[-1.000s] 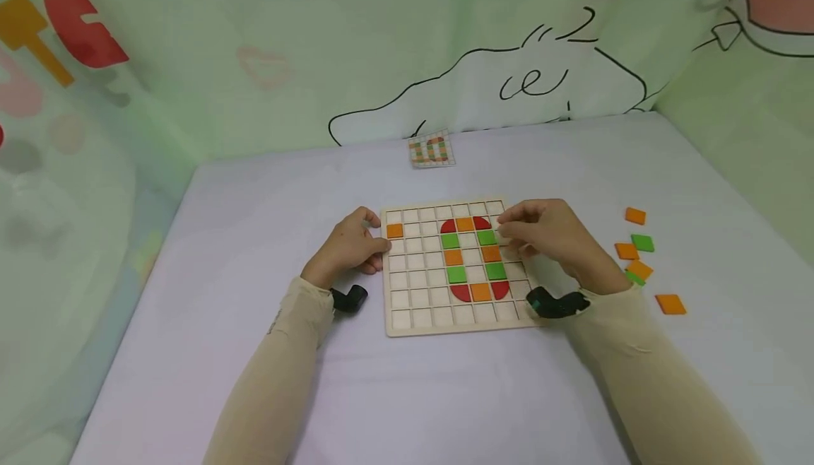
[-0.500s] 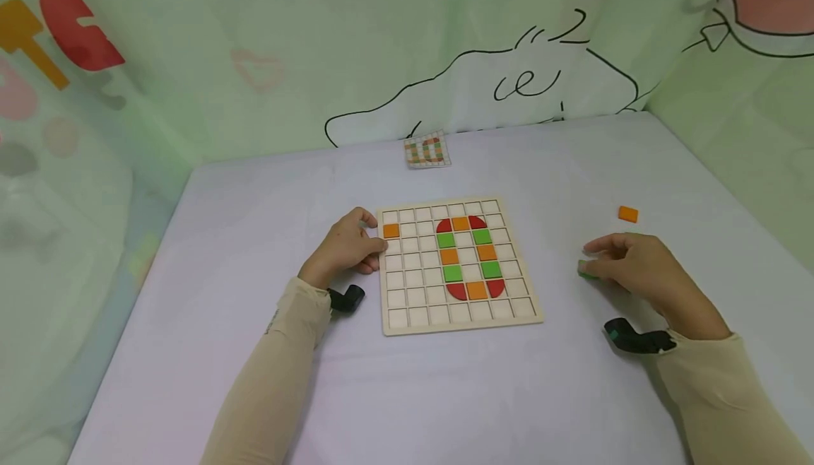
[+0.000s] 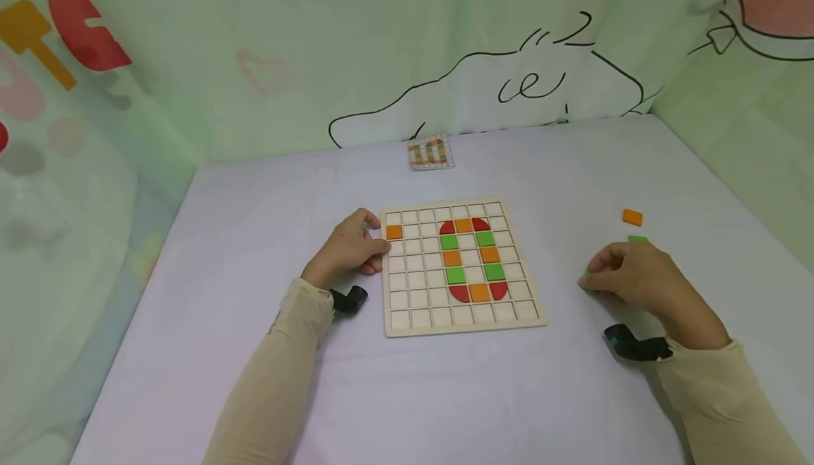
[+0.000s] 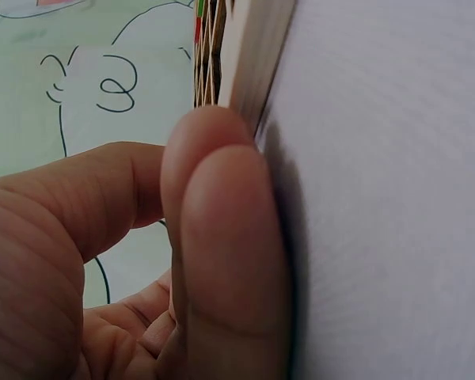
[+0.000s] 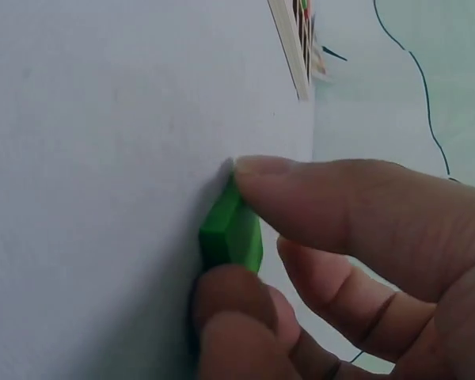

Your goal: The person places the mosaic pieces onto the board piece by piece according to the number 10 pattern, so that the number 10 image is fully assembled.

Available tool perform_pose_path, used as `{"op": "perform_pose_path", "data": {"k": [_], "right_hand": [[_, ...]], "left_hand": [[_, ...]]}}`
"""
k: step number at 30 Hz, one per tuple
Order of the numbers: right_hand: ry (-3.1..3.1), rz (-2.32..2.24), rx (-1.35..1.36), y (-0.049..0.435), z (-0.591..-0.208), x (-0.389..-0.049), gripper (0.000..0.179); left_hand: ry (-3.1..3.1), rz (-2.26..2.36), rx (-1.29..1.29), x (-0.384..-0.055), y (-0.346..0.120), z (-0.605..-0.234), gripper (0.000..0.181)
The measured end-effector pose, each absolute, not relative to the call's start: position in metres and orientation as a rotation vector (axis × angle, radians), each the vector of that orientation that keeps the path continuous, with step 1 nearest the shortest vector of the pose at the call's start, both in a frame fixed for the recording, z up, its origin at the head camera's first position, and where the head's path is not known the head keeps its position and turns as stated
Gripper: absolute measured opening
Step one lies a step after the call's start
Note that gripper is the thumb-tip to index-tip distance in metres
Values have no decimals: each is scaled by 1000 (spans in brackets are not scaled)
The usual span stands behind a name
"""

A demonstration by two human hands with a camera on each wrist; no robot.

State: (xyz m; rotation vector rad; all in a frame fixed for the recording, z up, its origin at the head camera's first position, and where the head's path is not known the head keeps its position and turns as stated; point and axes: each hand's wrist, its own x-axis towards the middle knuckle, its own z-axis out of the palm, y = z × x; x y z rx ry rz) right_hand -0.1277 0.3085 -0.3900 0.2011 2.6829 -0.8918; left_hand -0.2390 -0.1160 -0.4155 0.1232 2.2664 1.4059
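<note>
In the head view my left hand [image 3: 348,242] holds the left edge of a square wooden grid board [image 3: 407,331], its thumb at the rim. The left wrist view shows fingertips [image 4: 233,229] right against the board's side [image 4: 257,55]. My right hand [image 3: 632,281] is well to the right of the board, low over the table. Its thumb and fingers pinch a green square tile [image 5: 231,226], tilted on edge close to the white surface. Red, orange and green tiles form an upright ring on the grid, and a lone orange tile [image 3: 394,232] sits near its upper left corner.
An orange tile [image 3: 632,217] and a partly covered green tile [image 3: 638,239] lie beyond my right hand, which hides the table below it. A small pattern card [image 3: 430,152] leans at the back of the white table [image 3: 267,210]. Printed curtains [image 3: 286,27] hang behind.
My right hand has moved from the board's right side out to the loose tiles and now pinches a green tile. My left hand has stayed at the board's left edge.
</note>
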Motion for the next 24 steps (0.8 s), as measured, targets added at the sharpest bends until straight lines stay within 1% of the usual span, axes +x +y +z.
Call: {"op": "perform_pose_path", "data": {"k": [12,17,24], "right_hand": [[2669,-911,204,305,-391,-122,41],[2694,-903,182,303,-392,-120,37],[2600,-1151,200,300,-394,-121,34]], "left_hand": [[2263,1407,110,-238,-116,-415,42],[2269,1410,114,-239,-116,-416,42],[2270,1407,108,-239,-115,-415,42]]}}
